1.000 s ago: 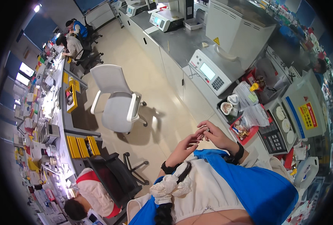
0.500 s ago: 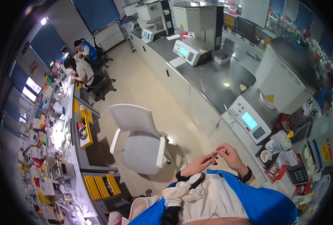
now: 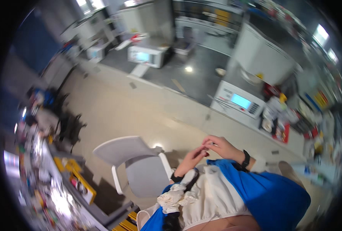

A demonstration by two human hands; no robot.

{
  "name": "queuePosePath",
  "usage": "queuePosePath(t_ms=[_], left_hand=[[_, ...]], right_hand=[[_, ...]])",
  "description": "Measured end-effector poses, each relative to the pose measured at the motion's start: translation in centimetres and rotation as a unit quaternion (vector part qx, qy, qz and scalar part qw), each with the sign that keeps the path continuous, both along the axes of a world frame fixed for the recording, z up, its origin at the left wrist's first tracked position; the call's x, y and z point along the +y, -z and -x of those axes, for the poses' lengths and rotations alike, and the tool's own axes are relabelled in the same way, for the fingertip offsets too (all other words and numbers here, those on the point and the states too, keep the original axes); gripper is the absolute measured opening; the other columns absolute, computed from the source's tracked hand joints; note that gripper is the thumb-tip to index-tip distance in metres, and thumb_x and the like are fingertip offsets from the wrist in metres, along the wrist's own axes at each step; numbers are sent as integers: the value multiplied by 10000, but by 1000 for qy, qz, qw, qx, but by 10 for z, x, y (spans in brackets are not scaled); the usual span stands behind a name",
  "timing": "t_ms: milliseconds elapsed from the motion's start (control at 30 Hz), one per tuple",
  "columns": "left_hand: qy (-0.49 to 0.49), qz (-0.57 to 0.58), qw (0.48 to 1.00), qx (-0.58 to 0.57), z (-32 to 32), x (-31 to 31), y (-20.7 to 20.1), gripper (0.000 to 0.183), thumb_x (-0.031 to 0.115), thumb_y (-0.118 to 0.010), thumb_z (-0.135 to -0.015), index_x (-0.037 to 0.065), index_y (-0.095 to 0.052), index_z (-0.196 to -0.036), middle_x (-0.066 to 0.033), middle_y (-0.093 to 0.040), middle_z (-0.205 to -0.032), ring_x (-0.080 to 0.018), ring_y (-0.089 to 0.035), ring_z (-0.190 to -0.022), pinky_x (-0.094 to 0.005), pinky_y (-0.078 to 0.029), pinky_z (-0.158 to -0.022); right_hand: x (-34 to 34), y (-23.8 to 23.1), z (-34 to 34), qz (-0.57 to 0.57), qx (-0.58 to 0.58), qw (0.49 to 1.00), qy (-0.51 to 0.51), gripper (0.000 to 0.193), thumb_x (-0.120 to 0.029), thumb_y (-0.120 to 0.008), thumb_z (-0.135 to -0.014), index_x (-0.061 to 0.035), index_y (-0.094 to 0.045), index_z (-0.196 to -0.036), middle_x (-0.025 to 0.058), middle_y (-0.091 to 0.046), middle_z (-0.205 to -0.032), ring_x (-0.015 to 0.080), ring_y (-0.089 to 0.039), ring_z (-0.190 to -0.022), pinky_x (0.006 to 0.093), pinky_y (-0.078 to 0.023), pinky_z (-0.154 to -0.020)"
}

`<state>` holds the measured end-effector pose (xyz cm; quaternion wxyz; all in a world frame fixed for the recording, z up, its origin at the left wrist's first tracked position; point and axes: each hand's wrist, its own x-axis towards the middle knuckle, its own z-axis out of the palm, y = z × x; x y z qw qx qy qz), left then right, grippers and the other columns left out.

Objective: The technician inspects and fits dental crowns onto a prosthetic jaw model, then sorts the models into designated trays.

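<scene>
Fingertips of the left hand (image 3: 190, 161) and right hand (image 3: 229, 150) meet, or nearly so, fingers bent; cannot tell whether anything small is pinched between them. Position: in front of the blue vest (image 3: 275, 192), over the floor (image 3: 140, 119). Nearest: grey chair (image 3: 146, 175) to the left, grey-topped counter (image 3: 200, 73) ahead, bearing a control unit (image 3: 228, 104) with lit screen. Judgement: hands paused or fingering something; using the unit would call for parting them and reaching forward-right.
</scene>
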<state>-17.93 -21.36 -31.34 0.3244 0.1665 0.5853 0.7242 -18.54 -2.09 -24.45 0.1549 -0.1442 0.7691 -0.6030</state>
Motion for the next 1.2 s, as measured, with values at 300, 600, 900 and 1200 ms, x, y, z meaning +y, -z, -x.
queuePosePath(t_ms=[300, 600, 900, 1200], left_hand=[[173, -17, 983, -55, 15, 48, 22, 361, 94, -509, -947, -31, -447, -1280, -92, -610, -1063, -151, -580, -985, -266, -439, -891], [309, 8, 951, -12, -9, 116, 19, 233, 125, -548, -935, -14, -575, -1120, -45, -634, -980, -107, -570, -931, -229, -434, -837], [394, 18, 919, -5, -52, 224, 1, 218, 77, -497, -943, -9, -531, -1140, -28, -584, -942, -119, -558, -952, -249, -429, -875], [115, 118, 984, -69, -90, 329, 40, 221, 193, -532, -937, 42, -572, -1093, -15, -588, -919, -99, -537, -890, -230, -413, -803]], right_hand=[[37, -3, -54, 38, -11, 988, 150, 146, -71, -513, -913, 3, -542, -1035, 84, -673, -881, 146, -630, -765, 267, -494, -700], [80, 3, -124, 46, -14, 960, 274, 129, -98, -509, -920, -12, -545, -1009, 78, -670, -834, 124, -592, -672, 251, -473, -634], [222, -3, -199, 10, -53, 909, 413, 201, -45, -399, -936, -29, -503, -1107, 25, -538, -747, 103, -515, -722, 250, -429, -703], [483, -96, -323, -352, 127, 744, 554, 147, -58, -504, -882, -26, -583, -1002, 125, -539, -661, 167, -455, -547, 300, -385, -538]])
